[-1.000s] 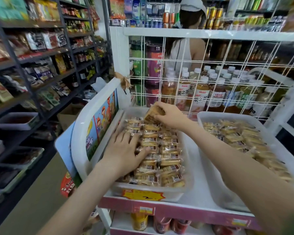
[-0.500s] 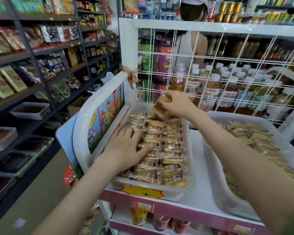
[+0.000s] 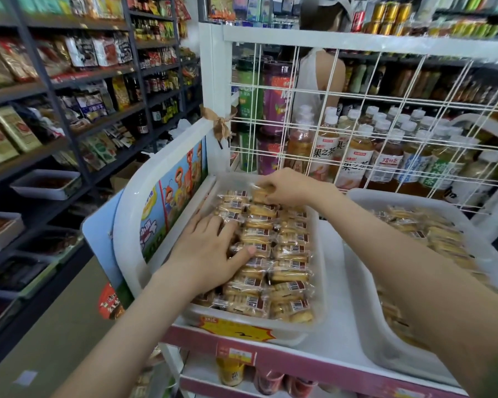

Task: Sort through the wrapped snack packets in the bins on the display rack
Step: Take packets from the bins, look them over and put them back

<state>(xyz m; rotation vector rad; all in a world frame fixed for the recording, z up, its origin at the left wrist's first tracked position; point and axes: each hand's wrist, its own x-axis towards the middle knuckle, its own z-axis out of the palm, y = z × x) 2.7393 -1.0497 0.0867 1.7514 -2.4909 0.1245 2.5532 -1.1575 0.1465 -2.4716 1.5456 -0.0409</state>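
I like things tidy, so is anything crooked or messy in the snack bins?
Mostly tidy. In the left bin, the packets lie in neat rows. Only one packet at the far end is out of line, because the right hand pinches it above the rows. The left hand rests flat on them. Nothing looks spilled or torn.

Soft, even indoor light falls from above, and shadows are faint. Small glints sit on the clear-wrapped snack packets (image 3: pixel 270 254), and the translucent white plastic bin (image 3: pixel 320 282) looks bright. The dark grey metal shelves (image 3: pixel 55 110) on the left are dimmer, murky low down. Wide-angle distortion bows the white wire grid (image 3: pixel 385 110); the bottom right corner is smeared.
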